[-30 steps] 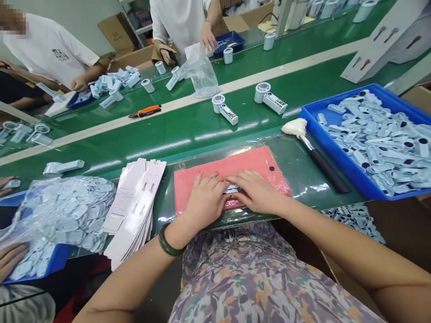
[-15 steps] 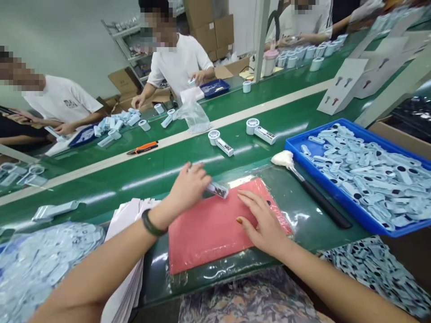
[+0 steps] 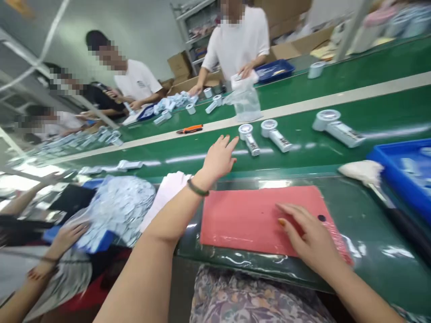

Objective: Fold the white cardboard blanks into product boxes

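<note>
My left hand (image 3: 220, 158) reaches over the green belt, empty, with its fingers apart. Just beyond its fingertips lies a light-blue device with a round head and a straight handle (image 3: 249, 140). Two more of this kind, a middle one (image 3: 276, 136) and a larger-looking one (image 3: 338, 128), lie to its right. My right hand (image 3: 311, 235) rests at the right part of a red mat (image 3: 242, 220), fingers loosely stretched and nothing in them. A black dot (image 3: 322, 218) shows on the mat beside that hand.
A white-headed tool with a black handle (image 3: 399, 220) lies right of the mat, near a blue tray (image 3: 387, 154). White sheets (image 3: 166, 197) and a bag of light-blue parts (image 3: 121, 204) are at left. Orange pliers (image 3: 190, 129) lie farther back. Co-workers sit across and at left.
The device that my left hand held over the mat now lies on the belt, and the hand has let go. The view has swung left. My right hand stays over the mat.
</note>
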Available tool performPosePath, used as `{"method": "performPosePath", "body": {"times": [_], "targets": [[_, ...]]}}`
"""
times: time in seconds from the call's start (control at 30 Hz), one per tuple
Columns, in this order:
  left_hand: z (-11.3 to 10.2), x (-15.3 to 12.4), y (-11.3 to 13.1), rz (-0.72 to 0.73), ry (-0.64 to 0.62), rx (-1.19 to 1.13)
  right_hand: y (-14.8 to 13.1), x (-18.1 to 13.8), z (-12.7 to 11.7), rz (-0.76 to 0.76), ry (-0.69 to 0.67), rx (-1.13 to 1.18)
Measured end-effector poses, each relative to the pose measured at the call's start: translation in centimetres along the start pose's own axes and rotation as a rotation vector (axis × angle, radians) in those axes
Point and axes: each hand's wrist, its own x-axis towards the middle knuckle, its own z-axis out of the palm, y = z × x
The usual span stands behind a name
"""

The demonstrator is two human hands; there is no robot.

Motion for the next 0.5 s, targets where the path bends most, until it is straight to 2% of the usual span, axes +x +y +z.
{"method": "performPosePath", "body": {"times": [0.07,0.13,0.23,0.33,0.43,0.5], "targets": [[-1.6,-7.3,-2.8,-0.148,-0.008,0.013,-0.2,0.2,0.0,0.054,-0.034,0.056],[-2.6,-14.7,-5.4,-0.33,-0.01,0.038,-1.7,0.8,0.7,0.143,-0.119,0.169],[-2.1,-22.7,-8.0,-0.5,-0.032,0.039,-5.9,3.5,3.9,0.306,-0.366,0.427],[0.0,-26.1,-8.7,-0.543,-0.013,-0.001,-10.4,8.4,9.3,0.471,-0.55,0.554],[1.7,-26.9,-8.3,-0.541,0.061,-0.047,-13.0,13.4,14.6,0.504,-0.518,0.485],[2.3,-27.2,-8.3,-0.539,0.113,-0.078,-13.6,15.7,16.8,0.519,-0.475,0.452]]}}
